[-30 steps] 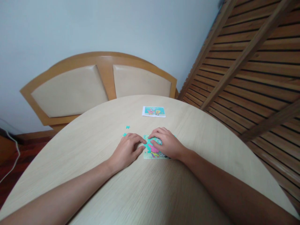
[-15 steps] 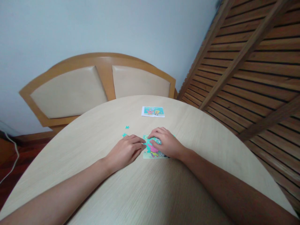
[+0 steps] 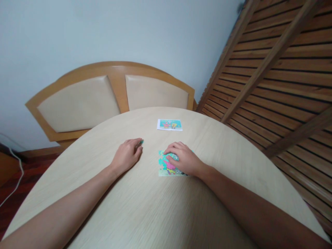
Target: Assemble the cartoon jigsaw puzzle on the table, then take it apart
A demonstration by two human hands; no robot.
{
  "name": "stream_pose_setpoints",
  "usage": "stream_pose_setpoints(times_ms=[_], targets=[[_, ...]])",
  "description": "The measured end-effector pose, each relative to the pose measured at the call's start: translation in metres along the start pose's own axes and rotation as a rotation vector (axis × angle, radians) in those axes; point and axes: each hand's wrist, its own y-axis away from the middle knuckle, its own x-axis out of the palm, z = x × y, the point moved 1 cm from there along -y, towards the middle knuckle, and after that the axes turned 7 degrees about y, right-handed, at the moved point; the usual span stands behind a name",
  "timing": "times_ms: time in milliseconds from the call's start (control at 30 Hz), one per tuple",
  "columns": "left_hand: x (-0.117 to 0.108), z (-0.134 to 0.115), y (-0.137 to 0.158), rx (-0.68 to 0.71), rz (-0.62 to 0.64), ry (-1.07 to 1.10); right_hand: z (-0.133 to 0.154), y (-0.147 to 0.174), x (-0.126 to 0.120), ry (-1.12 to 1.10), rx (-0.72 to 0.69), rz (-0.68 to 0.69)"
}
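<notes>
My left hand [image 3: 127, 154] rests on the table left of the puzzle, its index fingertip at a small teal puzzle piece [image 3: 142, 141]. The thumb is apart from that finger, and the piece is partly covered. My right hand [image 3: 184, 158] lies over the right part of a mostly assembled jigsaw puzzle [image 3: 163, 170], fingers curved and spread against it. The puzzle shows a pink starfish character on teal. Its right side is hidden under my hand.
Beyond the puzzle lies a white-edged picture card [image 3: 169, 125] with cartoon characters. The round wooden table [image 3: 155, 214] has a cushioned chair back [image 3: 120, 83] behind it. A slatted wooden screen [image 3: 275, 79] stands at the right.
My left hand has moved from the puzzle's left edge, left and away from me, to the loose teal piece. My right hand stays on the puzzle.
</notes>
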Motion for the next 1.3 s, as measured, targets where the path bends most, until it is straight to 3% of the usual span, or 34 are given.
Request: stream_pose_setpoints(times_ms=[367, 733, 1033, 1300], targets=[[0.000, -0.018, 0.004, 0.149, 0.058, 0.046, 0.000, -0.001, 0.000, 0.007, 0.009, 0.013], [0.009, -0.024, 0.008, 0.039, 0.090, 0.512, 0.001, -0.001, -0.001, 0.006, 0.015, 0.015], [0.009, -0.050, 0.017, -0.038, 0.087, 0.830, 0.002, -0.001, -0.003, 0.009, 0.019, 0.023], [0.010, -0.072, 0.028, -0.033, 0.174, 0.885, 0.002, 0.000, -0.002, 0.006, 0.004, 0.007]])
